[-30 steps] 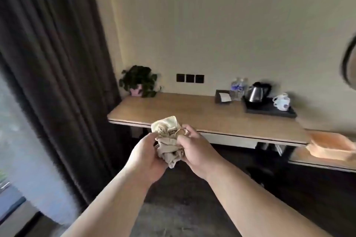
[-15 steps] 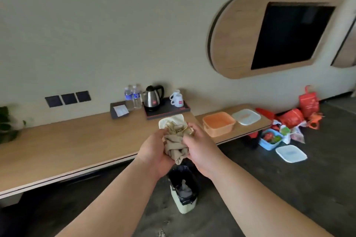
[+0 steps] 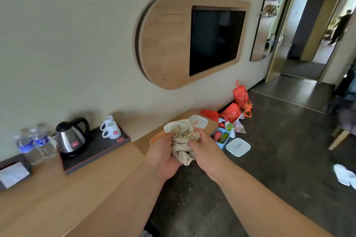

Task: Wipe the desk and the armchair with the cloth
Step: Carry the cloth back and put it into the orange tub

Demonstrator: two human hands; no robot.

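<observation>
The cloth sits bunched between both my hands, held in the air at the centre of my view, just past the worktop edge and above the dark floor. It is beige, crumpled into a wad, with a paler fold poking up at twelve o'clock and a loose tail hanging down at six o'clock.

My left hand wraps the wad from nine o'clock, fingers curled round it and hidden behind the fabric. My right hand closes on it from three o'clock, thumb and fingertips pinching the upper folds. Both hands grip the cloth; neither is spread.

The wooden worktop runs from the lower left toward the hands. On it, at about nine o'clock from the cloth, a dark tray carries a steel kettle with a black handle and two white mugs side by side. Two water bottles stand just beside the tray at its far left, and a dark box holding white paper sits at the frame's edge.

Behind the cloth I see an orange container, mostly hidden by my left hand, and a white lid on a lower wooden surface. At two o'clock, red bags lie on the floor against the wall, with a blue tub and another white lid near them. A dark screen is set in a wooden wall panel at twelve o'clock.
</observation>
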